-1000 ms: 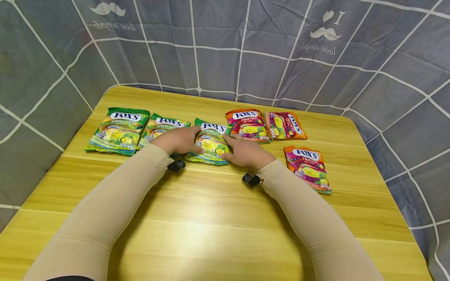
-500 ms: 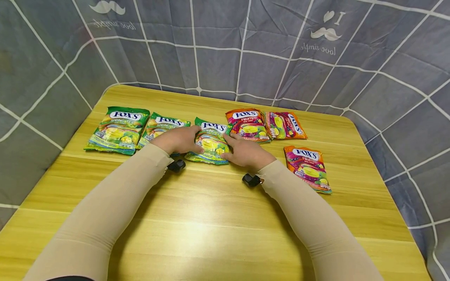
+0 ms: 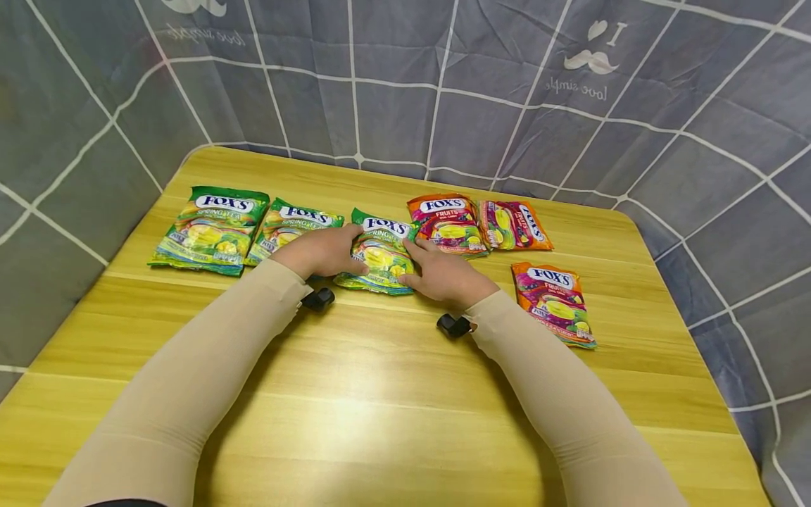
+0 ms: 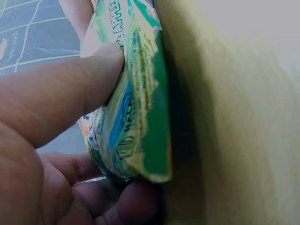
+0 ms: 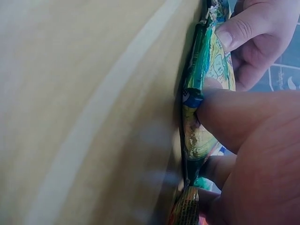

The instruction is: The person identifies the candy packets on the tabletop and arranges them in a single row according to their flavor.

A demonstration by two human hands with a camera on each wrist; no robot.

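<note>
A green Fox's candy bag (image 3: 380, 255) lies on the yellow wooden table (image 3: 380, 394), third in a row of green bags. My left hand (image 3: 323, 250) pinches its left edge, thumb on top and fingers beneath (image 4: 131, 206), as the left wrist view shows on the bag (image 4: 140, 93). My right hand (image 3: 443, 276) pinches the right edge, its thumb pressing down on the bag (image 5: 194, 79). The bag's edge is raised slightly off the wood.
Two more green bags (image 3: 212, 229) (image 3: 291, 224) lie to the left. Two orange fruit bags (image 3: 446, 224) (image 3: 514, 225) lie to the right, and a third (image 3: 556, 303) sits nearer the right edge. A grey checked cloth (image 3: 443, 105) walls the table.
Hands and bags hold their places; only the head view has tilted slightly.
</note>
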